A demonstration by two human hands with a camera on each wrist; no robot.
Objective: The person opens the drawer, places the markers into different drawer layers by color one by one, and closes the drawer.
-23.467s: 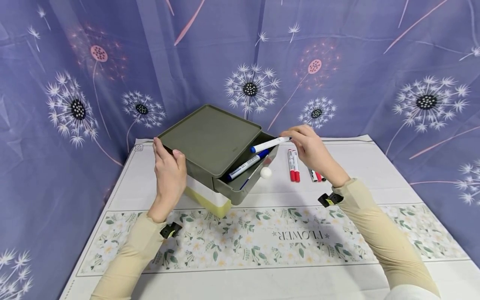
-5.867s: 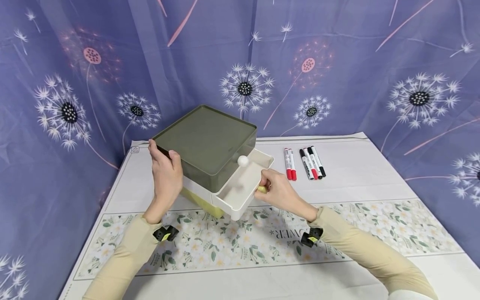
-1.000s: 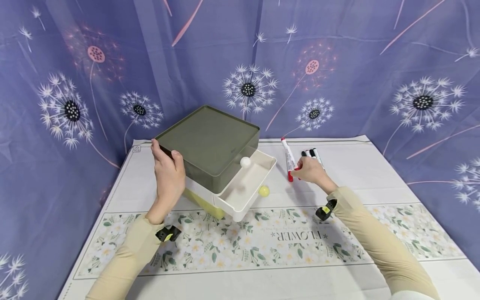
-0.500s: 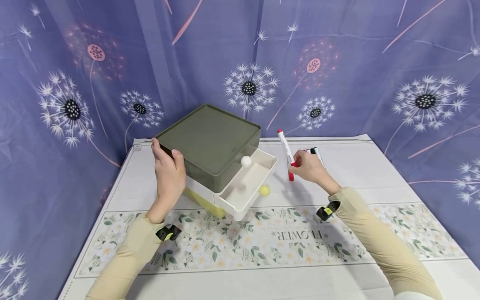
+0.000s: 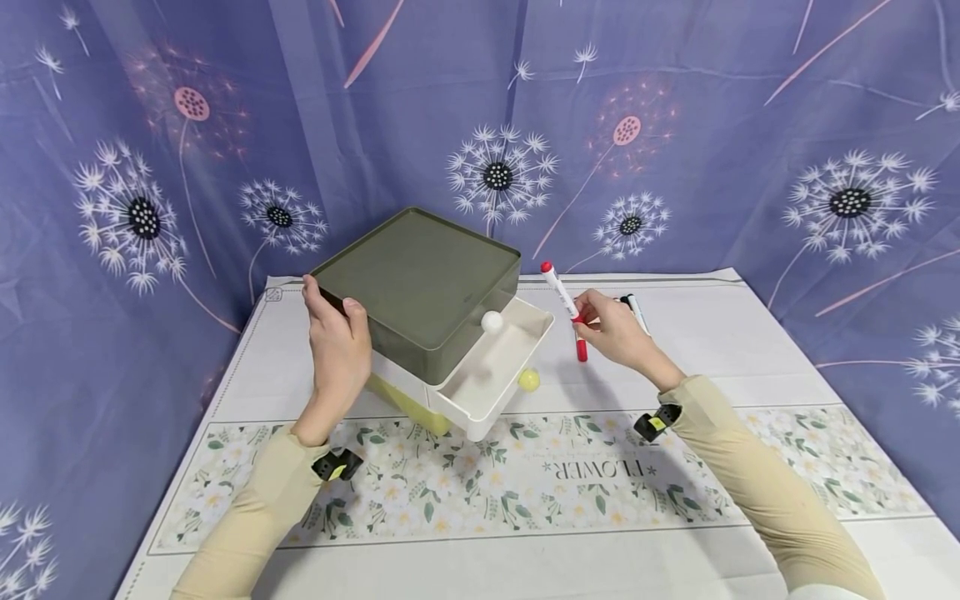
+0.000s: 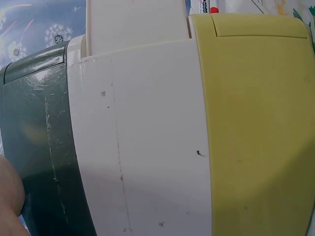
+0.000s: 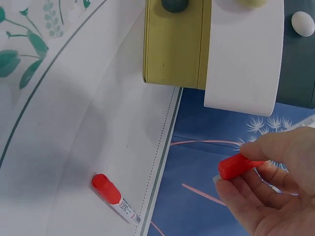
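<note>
My right hand (image 5: pixel 618 333) pinches a whiteboard marker (image 5: pixel 560 292) by its red cap, white barrel slanting up to the left, above the table. In the right wrist view its red cap (image 7: pixel 236 166) shows between thumb and fingers. A second red-capped marker (image 5: pixel 581 348) lies on the table below. My left hand (image 5: pixel 337 346) rests with extended fingers against the side of a stacked drawer box, whose top tier (image 5: pixel 427 275) is dark green. The white middle drawer (image 5: pixel 491 367) is pulled out, its bare floor showing. The yellow bottom tier (image 6: pixel 256 123) is closed.
More markers (image 5: pixel 636 310) lie partly hidden behind my right hand. A white knob (image 5: pixel 492 322) sits on the green tier and a yellow knob (image 5: pixel 528 380) below the white drawer. A purple flowered curtain (image 5: pixel 480 100) hangs behind the table.
The green drawer, earlier open with blue markers inside, is closed, and the white one has come out. In the last second my right hand lifted a red marker leftward; my left hand stayed.
</note>
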